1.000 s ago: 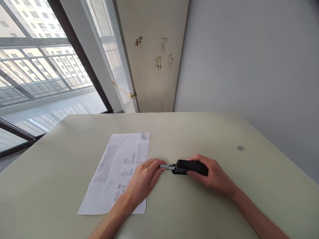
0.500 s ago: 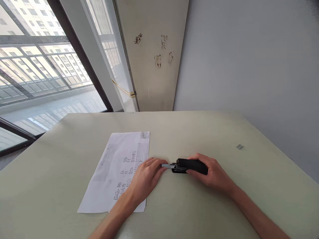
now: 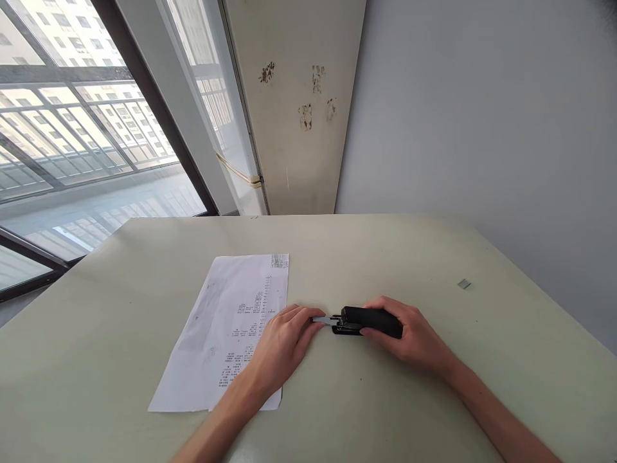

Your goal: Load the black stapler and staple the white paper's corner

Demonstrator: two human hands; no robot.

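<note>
A black stapler (image 3: 369,319) lies on the table, pointing left. My right hand (image 3: 405,334) is closed around its rear half, thumb on the near side and fingers on the far side. From its front end sticks out a silver metal staple tray (image 3: 328,320). The thumb and fingers of my left hand (image 3: 286,337) pinch the free end of that tray. Under my left wrist and forearm, partly covered, is a printed sheet of paper (image 3: 212,334).
A small grey strip of staples (image 3: 464,283) lies to the right on the pale table (image 3: 385,399). A grey wall (image 3: 482,116) rises beyond the right side. Behind the far edge stands a worn beige panel (image 3: 294,161), with a window (image 3: 87,128) at left.
</note>
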